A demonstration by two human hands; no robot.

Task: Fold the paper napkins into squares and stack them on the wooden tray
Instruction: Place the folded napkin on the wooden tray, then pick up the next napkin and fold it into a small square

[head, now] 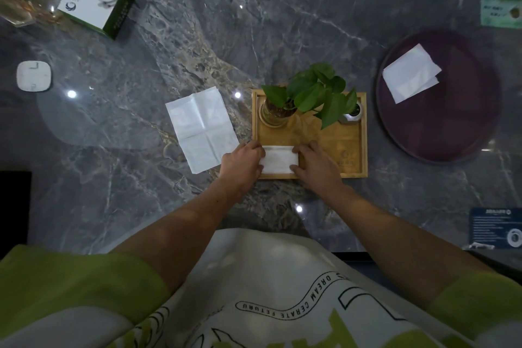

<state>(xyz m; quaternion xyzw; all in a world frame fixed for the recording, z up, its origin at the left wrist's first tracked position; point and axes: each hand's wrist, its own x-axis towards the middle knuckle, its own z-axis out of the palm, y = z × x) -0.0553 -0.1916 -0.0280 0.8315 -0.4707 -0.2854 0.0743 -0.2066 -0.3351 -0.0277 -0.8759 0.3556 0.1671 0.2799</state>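
1. Now the folded napkin (279, 161) lies in the near-left corner of the wooden tray (363, 137).
2. Left hand (243, 162) pinches its left end, fingers curled over the edge.
3. Right hand (316, 165) pinches its right end likewise.
4. An unfolded napkin (202, 128) lies flat on the marble table (118, 150), just left of the tray.
5. A potted plant (310, 93) stands at the tray's far side.

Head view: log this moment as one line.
hands: left hand and right hand hold folded napkin by its ends | place: wooden tray, near-left corner | pending: unfolded napkin on marble table
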